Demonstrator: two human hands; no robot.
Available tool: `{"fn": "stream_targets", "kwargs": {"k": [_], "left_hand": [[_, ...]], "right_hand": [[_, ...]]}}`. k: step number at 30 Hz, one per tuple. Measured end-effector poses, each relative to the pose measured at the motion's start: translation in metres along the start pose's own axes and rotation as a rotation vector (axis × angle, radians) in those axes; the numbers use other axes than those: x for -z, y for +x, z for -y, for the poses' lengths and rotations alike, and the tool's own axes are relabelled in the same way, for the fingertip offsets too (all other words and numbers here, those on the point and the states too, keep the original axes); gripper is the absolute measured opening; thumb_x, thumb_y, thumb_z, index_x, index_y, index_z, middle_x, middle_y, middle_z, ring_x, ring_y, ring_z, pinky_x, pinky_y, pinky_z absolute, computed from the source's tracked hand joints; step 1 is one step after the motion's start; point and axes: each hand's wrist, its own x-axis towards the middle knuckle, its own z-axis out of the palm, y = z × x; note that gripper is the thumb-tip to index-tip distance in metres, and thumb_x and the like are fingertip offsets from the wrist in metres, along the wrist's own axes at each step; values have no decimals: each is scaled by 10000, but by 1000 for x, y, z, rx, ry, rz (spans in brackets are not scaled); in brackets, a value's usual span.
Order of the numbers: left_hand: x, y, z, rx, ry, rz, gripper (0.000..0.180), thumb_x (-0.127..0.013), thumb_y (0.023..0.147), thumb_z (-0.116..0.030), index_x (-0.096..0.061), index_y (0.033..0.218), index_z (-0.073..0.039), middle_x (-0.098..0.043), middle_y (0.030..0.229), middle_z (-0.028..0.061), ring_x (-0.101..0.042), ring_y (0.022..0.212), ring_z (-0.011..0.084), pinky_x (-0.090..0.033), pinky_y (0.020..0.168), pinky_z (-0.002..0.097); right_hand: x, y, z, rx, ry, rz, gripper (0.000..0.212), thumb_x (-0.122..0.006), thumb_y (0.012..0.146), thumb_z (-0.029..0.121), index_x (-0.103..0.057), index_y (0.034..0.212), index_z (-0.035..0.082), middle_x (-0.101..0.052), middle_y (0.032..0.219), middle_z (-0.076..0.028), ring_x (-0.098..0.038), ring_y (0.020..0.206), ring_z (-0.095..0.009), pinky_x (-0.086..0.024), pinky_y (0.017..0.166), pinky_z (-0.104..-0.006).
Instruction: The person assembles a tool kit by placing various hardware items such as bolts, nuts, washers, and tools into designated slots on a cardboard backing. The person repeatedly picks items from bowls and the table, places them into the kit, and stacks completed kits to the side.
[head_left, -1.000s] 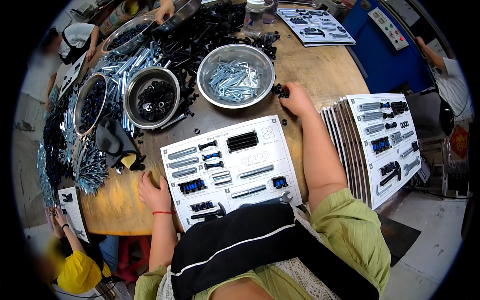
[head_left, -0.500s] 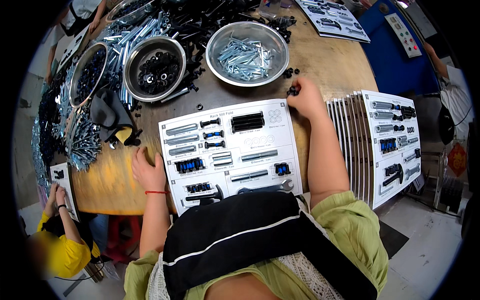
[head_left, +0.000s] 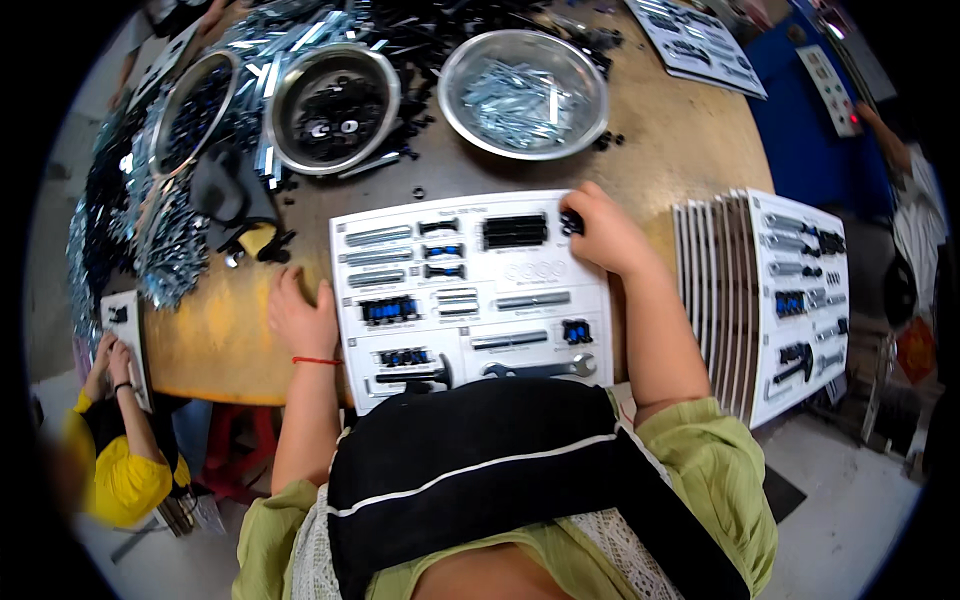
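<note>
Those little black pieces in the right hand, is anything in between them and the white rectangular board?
Nothing visible: the right hand holds those little black pieces at the upper right corner of the board.

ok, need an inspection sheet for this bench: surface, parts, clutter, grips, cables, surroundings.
Surface: wooden table, worn yellowish at the left front.
Things: printed board flat on the table; small black parts at its top right corner; pin bowl and washer bowl beyond.
Clutter: silver heap at left; grey item beside it, kind unclear; loose nut beyond the board.
Grips: left grip open beside the board's left edge, contact unclear; right grip closed on the black parts.
Cables: nothing seen.
Surroundings: co-worker in yellow at left; blue cabinet and row of upright boards at right.
</note>
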Motion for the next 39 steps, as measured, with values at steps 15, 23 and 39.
{"fn": "stream_targets", "kwargs": {"k": [15, 23, 39], "left_hand": [[21, 167, -77, -443, -406, 24, 129, -706, 785, -162, -726, 880, -77, -675, 971, 100, -629, 963, 309, -497, 874, 404], [8, 221, -105, -333, 110, 210, 232, -703, 835, -249, -757, 1039, -151, -669, 1100, 91, -605, 1092, 289, -493, 944, 411], [-8, 241, -85, -249, -151, 183, 204, -663, 882, -242, -746, 1000, -98, -702, 1021, 156, -662, 961, 336, -511, 891, 417]], "right_hand": [[-56, -71, -24, -340, 480, -524, 112, -694, 831, 47, -665, 922, -11, -558, 717, -9, -511, 646, -112, -435, 598, -258], [-63, -65, -28, -255, 244, -665, 59, -669, 826, 78, -656, 838, 21, -576, 690, -75, -543, 607, -183, -450, 585, -315], [-51, -66, -24, -277, 178, -672, 63, -669, 823, 101, -659, 841, 42, -580, 667, -78, -557, 587, -206, -453, 569, -330]]}}
